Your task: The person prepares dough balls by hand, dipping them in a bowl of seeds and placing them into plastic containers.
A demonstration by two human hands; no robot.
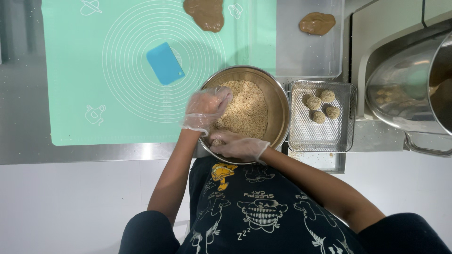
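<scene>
A steel bowl [280,101] holds a bed of pale sesame-like seeds [247,110]. My left hand [206,109], in a clear glove, reaches over the bowl's left rim, its fingers loosely spread on the seeds. My right hand [241,146], also gloved, lies flat along the near rim. Its fingertips touch a small seed-coated ball [217,141] at the bowl's near-left edge. Neither hand is closed around anything.
A perforated metal tray [325,136] right of the bowl carries several coated balls [322,106]. A teal baking mat [94,70] bears a blue scraper [165,63] and brown dough [205,14]. More dough [317,23] sits on a clear tray [306,56]. A large steel pot [409,89] stands at right.
</scene>
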